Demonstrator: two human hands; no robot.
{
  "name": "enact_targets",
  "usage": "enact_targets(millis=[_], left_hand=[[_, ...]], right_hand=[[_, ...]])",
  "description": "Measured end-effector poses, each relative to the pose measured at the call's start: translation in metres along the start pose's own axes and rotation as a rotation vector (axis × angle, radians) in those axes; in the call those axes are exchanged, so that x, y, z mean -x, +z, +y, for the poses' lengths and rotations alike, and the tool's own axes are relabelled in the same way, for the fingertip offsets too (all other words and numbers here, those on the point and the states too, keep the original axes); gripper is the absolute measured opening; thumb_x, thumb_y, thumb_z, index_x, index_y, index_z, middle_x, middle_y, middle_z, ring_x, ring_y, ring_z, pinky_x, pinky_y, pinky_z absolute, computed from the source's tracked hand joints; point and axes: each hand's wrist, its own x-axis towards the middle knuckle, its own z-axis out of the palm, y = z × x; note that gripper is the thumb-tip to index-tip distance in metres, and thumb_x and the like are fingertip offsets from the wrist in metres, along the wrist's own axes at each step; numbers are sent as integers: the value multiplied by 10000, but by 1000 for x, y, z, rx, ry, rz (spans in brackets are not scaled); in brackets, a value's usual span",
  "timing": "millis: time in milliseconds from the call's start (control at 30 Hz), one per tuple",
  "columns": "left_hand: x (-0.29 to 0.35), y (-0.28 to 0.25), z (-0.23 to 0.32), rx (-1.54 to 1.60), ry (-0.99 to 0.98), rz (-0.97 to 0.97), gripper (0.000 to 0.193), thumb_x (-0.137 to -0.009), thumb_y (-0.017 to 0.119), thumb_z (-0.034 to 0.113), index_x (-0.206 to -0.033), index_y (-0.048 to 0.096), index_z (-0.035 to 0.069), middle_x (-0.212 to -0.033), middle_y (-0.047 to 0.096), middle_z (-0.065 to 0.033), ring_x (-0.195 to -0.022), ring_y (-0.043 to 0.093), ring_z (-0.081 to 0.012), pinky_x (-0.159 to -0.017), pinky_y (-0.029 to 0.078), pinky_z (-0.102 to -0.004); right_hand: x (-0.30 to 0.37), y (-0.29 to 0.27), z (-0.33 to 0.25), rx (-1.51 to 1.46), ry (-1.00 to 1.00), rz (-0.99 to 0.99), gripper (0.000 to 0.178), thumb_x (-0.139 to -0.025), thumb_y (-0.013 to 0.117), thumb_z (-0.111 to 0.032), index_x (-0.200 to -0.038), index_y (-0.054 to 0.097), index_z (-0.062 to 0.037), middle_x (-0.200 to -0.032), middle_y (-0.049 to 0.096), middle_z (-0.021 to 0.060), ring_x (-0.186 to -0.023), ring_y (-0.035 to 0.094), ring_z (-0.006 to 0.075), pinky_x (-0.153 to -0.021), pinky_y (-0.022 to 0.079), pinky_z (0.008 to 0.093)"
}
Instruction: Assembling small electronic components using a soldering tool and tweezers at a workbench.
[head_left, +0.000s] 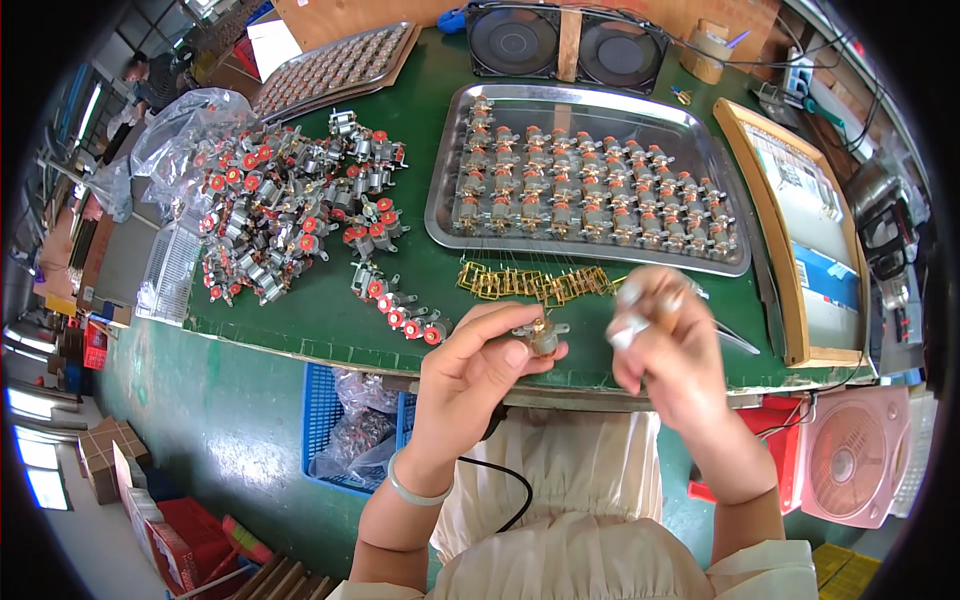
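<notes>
My left hand (475, 365) pinches a small cylindrical metal part (543, 337) between thumb and fingers. The part has side tabs and a brass-coloured top, held upright above the front edge of the table. To its right, my right hand (665, 340) is raised with bent fingers, blurred by motion. White coverings show on its fingertips, and anything between them is too smeared to make out. Just beyond both hands lies a row of brass-coloured wire frames (540, 284). Left of my left hand, a curved line of red-capped metal parts (395, 312) trails from a large heap (265, 200).
A steel tray (590, 250) holds rows of similar parts; another filled tray (335, 70) stands back left. Two black fans (515, 42) are at the back. A wooden frame (795, 230) and tweezers (738, 340) lie right. Below are a blue crate (318, 420) and a pink fan (850, 455).
</notes>
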Motion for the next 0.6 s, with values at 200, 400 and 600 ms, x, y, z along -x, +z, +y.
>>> enact_targets(millis=[200, 400, 600], left_hand=[[1, 6, 5, 137, -185, 63, 289, -915, 458, 139, -1141, 500, -37, -975, 596, -148, -837, 635, -264, -725, 547, -312], [0, 10, 2, 165, -222, 58, 292, -916, 447, 135, -1142, 487, -46, -982, 601, -176, -800, 643, -281, -686, 559, -320], [0, 11, 4, 204, -228, 24, 309, -910, 473, 158, -1149, 495, -37, -980, 601, -150, -819, 642, -255, -707, 552, -309]], right_hand=[[5, 8, 21, -142, 151, -46, 179, -830, 577, -47, -991, 522, 9, -642, 454, -32, -487, 400, 16, -393, 334, 175], [2, 8, 32, -257, 28, 22, 167, -836, 560, -32, -993, 530, 16, -719, 552, 18, -492, 415, 33, -400, 362, 194], [5, 8, 32, -275, -12, 29, 125, -833, 562, -24, -953, 548, 8, -721, 561, 23, -493, 416, 36, -399, 365, 203]])
